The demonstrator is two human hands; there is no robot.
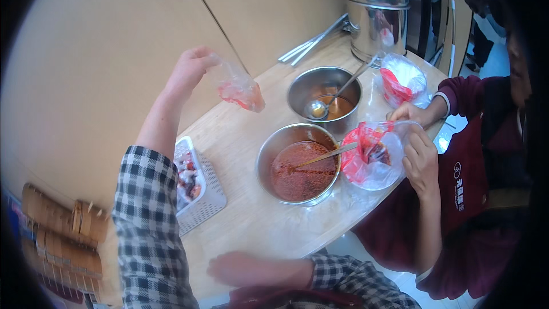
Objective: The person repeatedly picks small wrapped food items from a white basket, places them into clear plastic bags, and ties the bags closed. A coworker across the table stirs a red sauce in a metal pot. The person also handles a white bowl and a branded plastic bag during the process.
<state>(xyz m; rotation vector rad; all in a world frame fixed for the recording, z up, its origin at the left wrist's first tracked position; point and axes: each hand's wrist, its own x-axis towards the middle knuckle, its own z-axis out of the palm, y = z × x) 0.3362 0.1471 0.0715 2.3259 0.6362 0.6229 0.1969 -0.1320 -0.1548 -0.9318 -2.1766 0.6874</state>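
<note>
My left hand (195,66) is raised over the far left of the wooden table and pinches the top of a clear plastic bag (240,90) with red and pale orange colour in its lower part. Blurred, my right hand (240,268) is low over the table's near edge; whether it holds anything does not show. Between the two hands, at left, stands a white perforated basket (206,199) with several small filled bags. A steel pot of red sauce (300,184) with a spoon in it stands at the middle. Behind it is a steel pot of brownish liquid (339,105) with a ladle.
A co-worker at right holds open a red and clear plastic bag (360,176) with dark food inside, beside the sauce pot. Behind lie another red and white bag bundle (399,79), metal rods (309,47) and a tall steel cylinder (377,21). A wall borders the table.
</note>
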